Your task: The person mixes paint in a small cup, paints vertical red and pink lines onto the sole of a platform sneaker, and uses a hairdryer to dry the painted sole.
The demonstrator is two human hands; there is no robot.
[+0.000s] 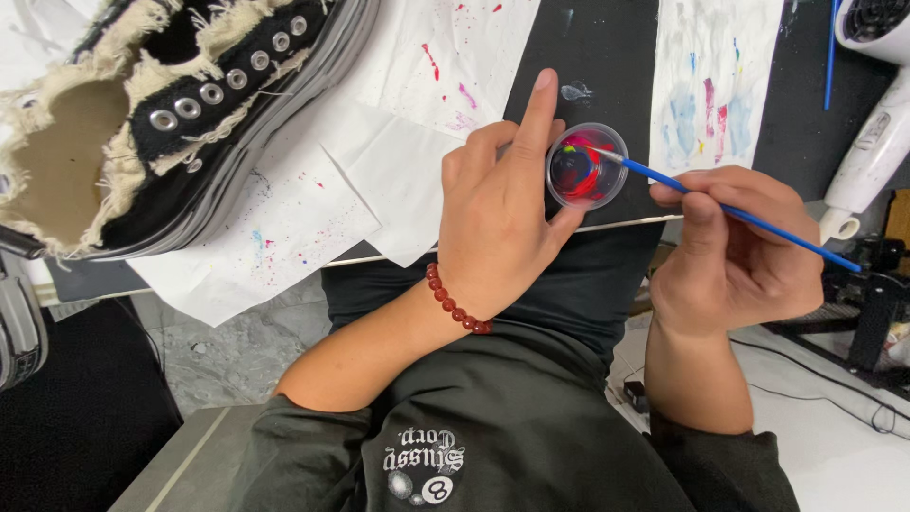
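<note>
The left hand curls around a small clear cup of red paint at the table edge — forefinger raised; the right hand pinches a blue paintbrush, tip in the cup.

The person wears a black long-sleeved top, both sleeves pushed up to the elbows so the forearms are bare. Its chest carries a small white printed mark with lettering and two round ball shapes, seen upside down from the head camera. A bracelet of round dark-red beads circles the left wrist. The right wrist is bare. No rings show.
</note>
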